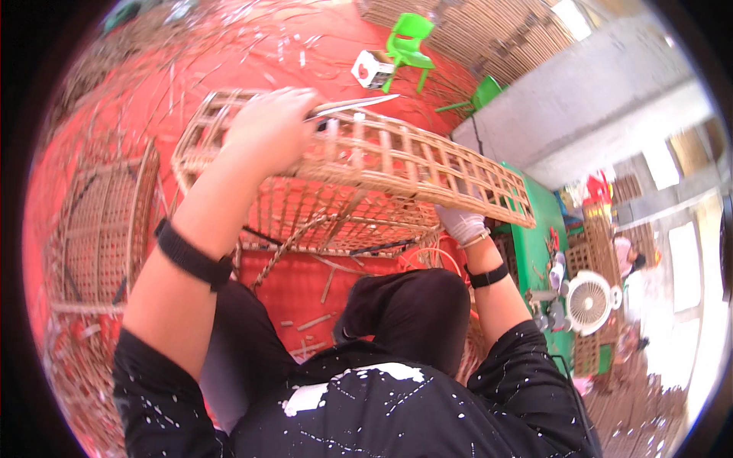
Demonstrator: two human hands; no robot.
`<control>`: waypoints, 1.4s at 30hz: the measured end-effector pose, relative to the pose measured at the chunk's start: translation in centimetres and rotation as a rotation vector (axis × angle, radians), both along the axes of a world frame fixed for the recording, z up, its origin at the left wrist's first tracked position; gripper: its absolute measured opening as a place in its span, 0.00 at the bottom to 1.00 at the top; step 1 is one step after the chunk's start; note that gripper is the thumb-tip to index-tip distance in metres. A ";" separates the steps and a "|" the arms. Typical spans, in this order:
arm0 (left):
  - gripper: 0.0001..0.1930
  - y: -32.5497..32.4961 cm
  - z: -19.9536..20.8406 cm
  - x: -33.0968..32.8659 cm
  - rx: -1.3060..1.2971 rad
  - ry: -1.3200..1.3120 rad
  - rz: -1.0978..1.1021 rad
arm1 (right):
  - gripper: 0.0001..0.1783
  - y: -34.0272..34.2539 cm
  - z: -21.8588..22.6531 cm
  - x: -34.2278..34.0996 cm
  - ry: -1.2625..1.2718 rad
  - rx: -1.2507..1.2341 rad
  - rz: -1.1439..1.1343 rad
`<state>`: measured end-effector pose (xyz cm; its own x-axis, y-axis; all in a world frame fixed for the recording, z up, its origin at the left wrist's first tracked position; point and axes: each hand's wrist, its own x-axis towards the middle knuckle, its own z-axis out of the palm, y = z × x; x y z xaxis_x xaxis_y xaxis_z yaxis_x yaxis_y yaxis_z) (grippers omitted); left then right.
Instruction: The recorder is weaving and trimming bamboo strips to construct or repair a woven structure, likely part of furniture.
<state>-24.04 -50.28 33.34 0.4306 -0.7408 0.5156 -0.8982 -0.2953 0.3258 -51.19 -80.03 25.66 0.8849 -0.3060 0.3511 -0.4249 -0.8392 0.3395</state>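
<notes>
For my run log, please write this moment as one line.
left hand: grips scissors on woven basket frame | right hand, gloved: holds frame underside | floor: red, cane scraps

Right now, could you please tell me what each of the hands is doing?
Left hand: closed on a thin pointed metal tool at the woven cane frame.
Right hand: gloved, gripping the frame's lower edge.

Basket-weaving workshop, woven cane frames (pixel 359 160), scattered cane strips (pixel 313 322), red floor (pixel 229 53)
</notes>
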 end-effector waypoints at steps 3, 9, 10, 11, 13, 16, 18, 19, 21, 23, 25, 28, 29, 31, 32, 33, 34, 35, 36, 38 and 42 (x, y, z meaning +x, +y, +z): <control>0.15 0.1 0.4 -0.1 0.054 0.025 -0.002 | 0.24 0.9 0.6 0.4 -0.020 0.178 0.009; 0.16 0.6 1.3 -1.0 0.043 0.061 -0.008 | 0.23 1.6 1.1 1.0 -0.227 0.150 0.141; 0.16 0.7 1.4 -1.2 0.064 0.091 0.008 | 0.23 1.5 1.2 1.0 -0.213 0.275 0.103; 0.16 0.6 1.5 -1.3 0.075 0.103 0.007 | 0.22 1.2 1.3 1.0 -0.207 0.390 0.080; 0.16 0.6 1.8 -1.5 0.088 0.139 0.010 | 0.35 0.6 1.5 0.9 -0.108 0.538 -0.021; 0.17 0.6 1.9 -1.5 0.104 0.159 0.013 | 0.35 0.0 1.8 0.9 -0.080 0.546 0.034; 0.18 0.6 1.9 -1.5 0.101 0.167 0.015 | 0.35 0.0 2.0 0.8 -0.136 0.487 0.106; 0.18 0.7 1.8 -1.5 0.105 0.173 0.021 | 0.35 0.1 2.1 0.9 -0.110 0.474 0.097; 0.18 0.8 1.7 -1.4 0.108 0.173 0.027 | 0.35 0.4 2.4 0.8 -0.138 0.551 0.115; 0.18 0.7 1.6 -1.2 0.106 0.164 0.021 | 0.34 0.7 2.6 0.7 -0.149 0.536 0.087; 0.17 0.6 1.5 -1.1 0.097 0.150 0.010 | 0.34 0.8 2.6 0.7 -0.155 0.507 0.118; 0.17 0.7 1.6 -1.2 0.092 0.154 0.010 | 0.32 0.6 2.2 1.0 -0.150 0.477 0.163; 0.17 0.7 1.6 -1.3 0.085 0.175 0.013 | 0.31 0.5 2.0 1.2 -0.175 0.443 0.215; 0.17 0.8 1.8 -1.5 0.104 0.184 0.022 | 0.29 0.2 1.4 1.8 -0.246 0.839 0.258; 0.17 0.8 1.9 -1.6 0.081 0.204 0.011 | 0.29 0.2 1.1 1.9 -0.267 0.916 0.267; 0.17 0.8 1.9 -1.7 0.095 0.173 0.011 | 0.28 0.1 0.9 2.2 -0.270 0.819 0.281; 0.17 0.8 1.9 -1.8 0.081 0.149 -0.002 | 0.28 0.1 0.8 2.2 -0.245 0.615 0.265; 0.17 0.8 1.9 -1.8 0.066 0.145 -0.004 | 0.28 0.2 0.8 2.2 -0.206 0.411 0.230; 0.16 0.8 1.9 -1.8 0.066 0.115 -0.016 | 0.28 0.3 0.9 2.2 -0.226 0.390 0.248; 0.16 0.8 1.7 -1.6 0.062 0.108 -0.010 | 0.28 0.7 1.4 1.9 -0.234 0.347 0.250; 0.17 0.8 1.2 -1.1 0.072 0.042 -0.016 | 0.29 1.9 2.8 1.5 -0.221 0.255 0.311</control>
